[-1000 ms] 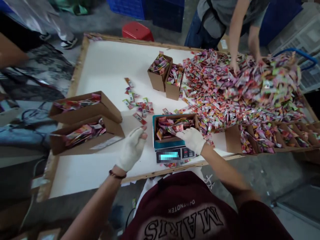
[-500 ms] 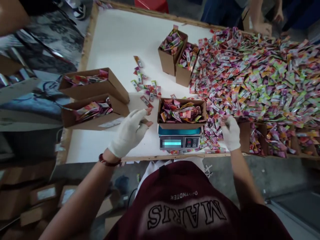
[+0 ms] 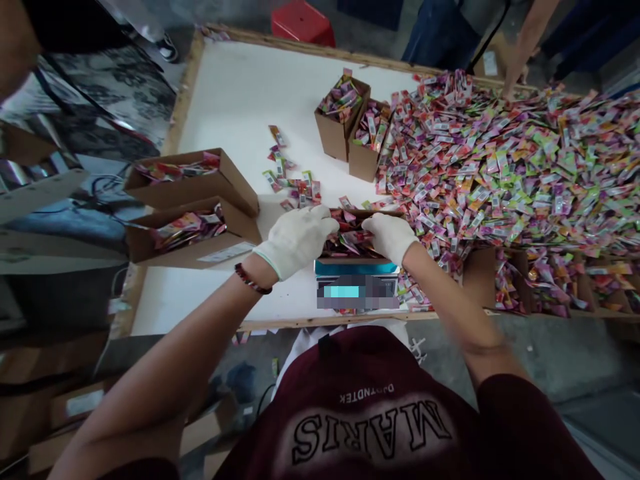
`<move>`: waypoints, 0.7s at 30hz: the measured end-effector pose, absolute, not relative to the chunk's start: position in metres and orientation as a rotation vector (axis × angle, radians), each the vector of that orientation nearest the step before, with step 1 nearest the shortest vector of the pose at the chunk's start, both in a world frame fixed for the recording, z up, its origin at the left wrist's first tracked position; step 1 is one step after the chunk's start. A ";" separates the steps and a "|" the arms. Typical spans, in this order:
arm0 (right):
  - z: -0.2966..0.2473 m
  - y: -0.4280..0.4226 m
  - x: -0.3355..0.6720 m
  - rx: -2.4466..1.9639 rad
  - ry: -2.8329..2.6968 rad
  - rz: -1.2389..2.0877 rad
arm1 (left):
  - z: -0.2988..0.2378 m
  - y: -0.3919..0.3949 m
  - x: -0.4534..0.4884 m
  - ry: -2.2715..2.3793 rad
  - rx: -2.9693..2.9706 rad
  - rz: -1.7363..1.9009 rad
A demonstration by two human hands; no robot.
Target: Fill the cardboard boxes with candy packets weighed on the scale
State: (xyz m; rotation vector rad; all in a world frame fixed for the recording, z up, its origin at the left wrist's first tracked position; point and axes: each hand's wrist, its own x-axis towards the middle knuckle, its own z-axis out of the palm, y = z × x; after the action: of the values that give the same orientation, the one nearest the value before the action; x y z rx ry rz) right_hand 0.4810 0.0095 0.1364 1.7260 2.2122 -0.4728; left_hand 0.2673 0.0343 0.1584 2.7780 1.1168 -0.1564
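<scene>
An open cardboard box (image 3: 357, 260) full of small colourful packets (image 3: 353, 243) sits on a digital scale (image 3: 325, 283) with a lit display. My left hand (image 3: 300, 240), in a white glove, is closed over the box's left end, its bent fingertips just inside the rim. From the right, my gloved right hand (image 3: 393, 235) reaches over the other end. Its fingers are bent close together among the packets inside, with the tips partly hidden.
Two filled boxes (image 3: 235, 190) stand at the left and two more (image 3: 367, 163) behind the scale. A large heap of packets (image 3: 500, 167) covers the table's right side, with several filled boxes (image 3: 480, 273) along its front edge. Another person's arm (image 3: 530, 40) reaches over the heap.
Both hands have moved inward to the box on the scale, the left from the box's left side and the right from the packets at its right. The other person's arm has moved over the heap.
</scene>
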 end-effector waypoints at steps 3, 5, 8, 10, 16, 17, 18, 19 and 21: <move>0.158 -0.004 0.497 1.818 2.374 -0.431 | 0.182 0.030 0.272 1.159 2.757 0.035; 0.182 -0.019 0.515 1.903 2.524 -0.363 | 0.200 0.027 0.285 1.174 2.712 0.205; 0.217 -0.042 0.548 2.110 2.601 -0.115 | 0.224 0.023 0.318 1.076 2.628 0.521; 0.232 -0.055 0.570 2.294 2.542 0.118 | 0.235 0.022 0.343 0.924 2.564 0.706; 0.229 -0.075 0.605 2.644 2.394 0.471 | 0.227 0.024 0.352 0.670 2.404 0.866; 0.224 -0.077 0.602 2.606 2.460 0.399 | 0.220 0.023 0.341 0.735 2.391 0.858; 0.219 -0.077 0.596 2.542 2.550 0.291 | 0.212 0.023 0.327 0.823 2.372 0.855; 0.213 -0.077 0.589 2.461 2.645 0.158 | 0.203 0.022 0.311 0.915 2.350 0.855; 0.199 -0.074 0.570 2.301 2.791 -0.120 | 0.185 0.017 0.275 1.088 2.284 0.866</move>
State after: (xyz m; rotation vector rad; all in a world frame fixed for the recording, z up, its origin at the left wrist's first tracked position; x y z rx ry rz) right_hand 0.5701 -0.0743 0.1985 2.3008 2.7911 -0.1201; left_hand 0.2754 0.0168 0.1846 2.2844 1.0877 0.8662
